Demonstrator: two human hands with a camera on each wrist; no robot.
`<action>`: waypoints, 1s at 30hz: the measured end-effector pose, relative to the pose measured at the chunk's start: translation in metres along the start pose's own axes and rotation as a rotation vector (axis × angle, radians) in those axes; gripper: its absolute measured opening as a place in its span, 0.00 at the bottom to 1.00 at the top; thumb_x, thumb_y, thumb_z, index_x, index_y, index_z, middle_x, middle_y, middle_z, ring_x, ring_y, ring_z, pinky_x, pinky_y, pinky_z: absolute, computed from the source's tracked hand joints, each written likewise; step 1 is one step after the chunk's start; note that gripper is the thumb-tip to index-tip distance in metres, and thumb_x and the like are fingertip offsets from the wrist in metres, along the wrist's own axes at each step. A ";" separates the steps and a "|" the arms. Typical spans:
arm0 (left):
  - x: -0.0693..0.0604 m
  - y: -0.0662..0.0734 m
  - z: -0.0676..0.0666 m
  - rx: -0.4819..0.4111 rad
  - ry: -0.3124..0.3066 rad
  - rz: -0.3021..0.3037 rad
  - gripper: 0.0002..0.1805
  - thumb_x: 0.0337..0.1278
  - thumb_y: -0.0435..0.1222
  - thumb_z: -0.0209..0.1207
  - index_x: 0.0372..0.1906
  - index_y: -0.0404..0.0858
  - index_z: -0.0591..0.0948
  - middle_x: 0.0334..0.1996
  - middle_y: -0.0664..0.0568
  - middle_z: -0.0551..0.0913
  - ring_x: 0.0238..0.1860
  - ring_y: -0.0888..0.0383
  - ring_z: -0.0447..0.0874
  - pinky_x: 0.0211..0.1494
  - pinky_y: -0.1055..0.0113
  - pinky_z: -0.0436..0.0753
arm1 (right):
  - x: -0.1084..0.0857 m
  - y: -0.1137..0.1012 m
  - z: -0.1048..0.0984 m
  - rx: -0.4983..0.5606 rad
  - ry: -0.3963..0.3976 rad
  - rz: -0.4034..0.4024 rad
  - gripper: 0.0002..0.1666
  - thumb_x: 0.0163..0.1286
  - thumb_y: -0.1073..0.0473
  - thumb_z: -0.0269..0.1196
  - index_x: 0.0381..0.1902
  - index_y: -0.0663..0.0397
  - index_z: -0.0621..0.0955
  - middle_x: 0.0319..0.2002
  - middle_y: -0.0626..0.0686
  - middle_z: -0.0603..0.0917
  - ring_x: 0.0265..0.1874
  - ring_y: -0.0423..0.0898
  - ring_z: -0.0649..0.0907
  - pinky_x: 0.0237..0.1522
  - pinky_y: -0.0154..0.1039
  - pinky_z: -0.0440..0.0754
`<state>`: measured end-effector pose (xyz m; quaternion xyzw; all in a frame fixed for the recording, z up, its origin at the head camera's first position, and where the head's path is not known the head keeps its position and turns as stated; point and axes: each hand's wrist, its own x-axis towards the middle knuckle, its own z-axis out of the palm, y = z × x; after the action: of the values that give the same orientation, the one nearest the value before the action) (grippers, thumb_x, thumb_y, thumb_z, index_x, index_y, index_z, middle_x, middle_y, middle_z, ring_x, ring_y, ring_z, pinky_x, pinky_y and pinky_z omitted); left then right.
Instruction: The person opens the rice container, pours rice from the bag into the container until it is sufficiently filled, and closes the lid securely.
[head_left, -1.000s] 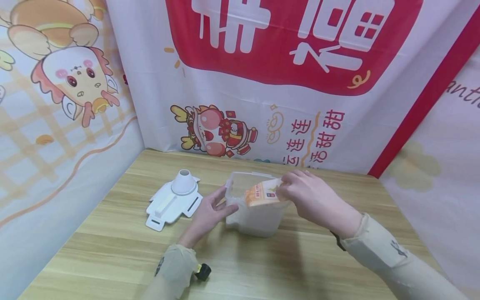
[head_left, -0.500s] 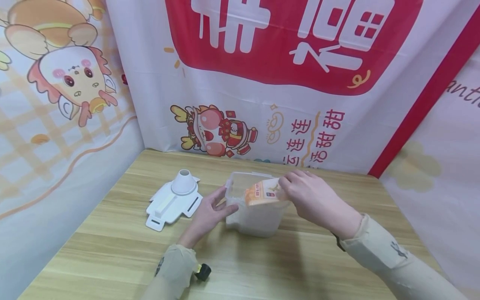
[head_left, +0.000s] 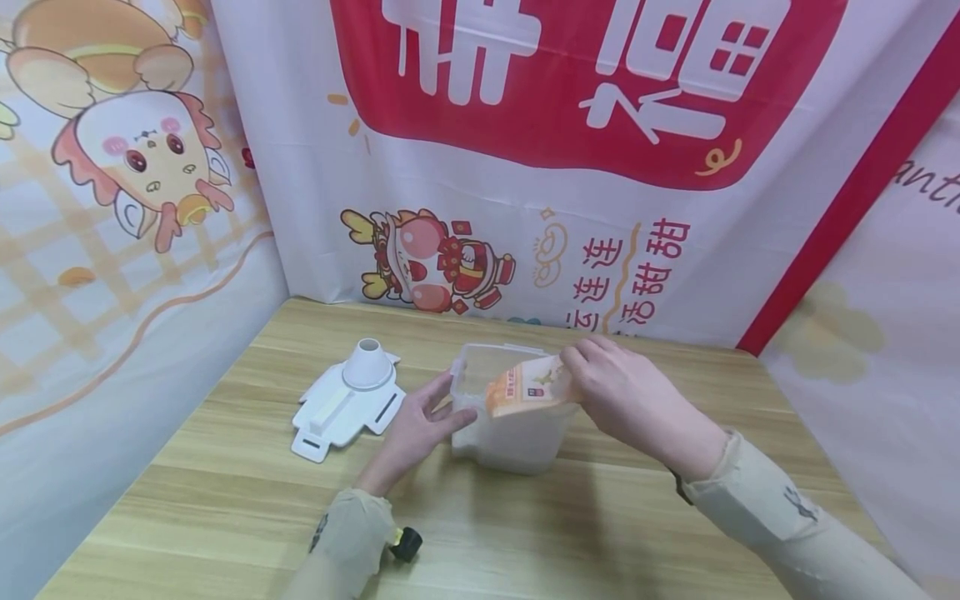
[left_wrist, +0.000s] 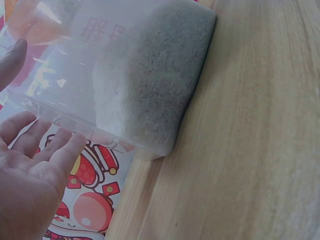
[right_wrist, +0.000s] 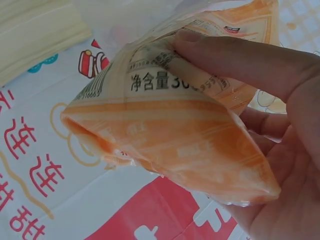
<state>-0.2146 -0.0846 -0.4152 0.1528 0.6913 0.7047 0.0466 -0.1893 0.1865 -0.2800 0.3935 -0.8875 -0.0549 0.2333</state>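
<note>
A translucent plastic container (head_left: pixel 517 446) stands on the wooden table, its top uncovered. White grains that look like rice (left_wrist: pixel 155 75) fill its lower part in the left wrist view. My left hand (head_left: pixel 415 431) touches the container's left side, fingers fairly straight along the wall and thumb near the front face. Over the container's mouth, my right hand (head_left: pixel 622 393) grips an orange-and-white plastic bag (head_left: pixel 522 388), tilted with its far end down toward the inside. In the right wrist view the bag (right_wrist: pixel 175 140) looks crumpled and slack, the thumb pressing on it.
Left of the container lies a white plastic lid (head_left: pixel 341 417) with slotted tabs, bearing a white cone-shaped part (head_left: pixel 367 364). A small black object (head_left: pixel 406 544) shows beside the left cuff. Printed cloth (head_left: pixel 300 167) hangs behind and beside the table (head_left: pixel 225 500).
The bag has tipped slightly lower and to the left over the container, with a small shift of the right hand. The left hand, container and lid look the same.
</note>
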 end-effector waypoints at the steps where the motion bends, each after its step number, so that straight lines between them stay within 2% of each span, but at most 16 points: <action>1: 0.000 0.000 0.000 0.001 0.001 0.000 0.41 0.57 0.38 0.70 0.73 0.37 0.64 0.72 0.43 0.62 0.69 0.42 0.63 0.63 0.62 0.73 | 0.000 0.000 0.000 0.000 0.010 0.001 0.14 0.52 0.73 0.70 0.34 0.63 0.77 0.33 0.56 0.80 0.33 0.53 0.79 0.29 0.45 0.85; 4: 0.000 0.001 0.000 -0.001 0.002 -0.001 0.41 0.57 0.38 0.70 0.73 0.37 0.64 0.72 0.44 0.62 0.69 0.42 0.63 0.63 0.62 0.73 | -0.001 0.002 0.000 0.027 0.033 0.003 0.16 0.51 0.71 0.73 0.33 0.62 0.76 0.34 0.57 0.80 0.33 0.53 0.79 0.29 0.45 0.85; 8: 0.000 0.002 0.001 0.019 0.008 -0.015 0.42 0.56 0.40 0.70 0.74 0.39 0.64 0.73 0.45 0.62 0.70 0.44 0.62 0.64 0.62 0.72 | -0.002 0.003 -0.002 0.089 0.032 0.007 0.20 0.48 0.66 0.79 0.37 0.59 0.81 0.41 0.59 0.79 0.37 0.54 0.79 0.32 0.46 0.87; 13: -0.001 0.003 0.001 0.029 0.011 -0.028 0.42 0.56 0.41 0.70 0.74 0.40 0.64 0.73 0.46 0.61 0.70 0.45 0.62 0.64 0.62 0.72 | -0.002 0.004 -0.005 0.090 0.015 -0.001 0.24 0.45 0.61 0.81 0.42 0.56 0.85 0.40 0.56 0.79 0.36 0.51 0.79 0.31 0.45 0.87; 18: -0.001 0.002 0.001 0.014 0.008 -0.018 0.42 0.56 0.40 0.70 0.74 0.40 0.64 0.73 0.46 0.62 0.69 0.44 0.63 0.64 0.62 0.72 | -0.001 0.004 -0.005 0.062 0.018 0.000 0.26 0.47 0.61 0.80 0.42 0.61 0.80 0.38 0.56 0.82 0.37 0.53 0.81 0.33 0.47 0.87; 22: -0.001 0.001 0.001 0.002 0.003 -0.009 0.41 0.56 0.39 0.70 0.74 0.39 0.64 0.72 0.45 0.62 0.69 0.43 0.64 0.63 0.62 0.73 | 0.001 0.004 -0.005 0.066 0.016 0.018 0.25 0.49 0.63 0.79 0.38 0.60 0.75 0.36 0.56 0.83 0.36 0.53 0.82 0.34 0.47 0.87; 30: 0.000 -0.002 0.000 0.006 0.009 -0.019 0.42 0.56 0.40 0.70 0.74 0.40 0.64 0.72 0.46 0.62 0.69 0.45 0.64 0.63 0.62 0.74 | 0.001 0.004 -0.008 0.094 0.037 -0.023 0.29 0.46 0.64 0.81 0.46 0.63 0.82 0.45 0.60 0.84 0.44 0.56 0.83 0.41 0.50 0.86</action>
<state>-0.2152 -0.0845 -0.4171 0.1433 0.6950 0.7028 0.0495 -0.1892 0.1893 -0.2710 0.4153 -0.8800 -0.0086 0.2303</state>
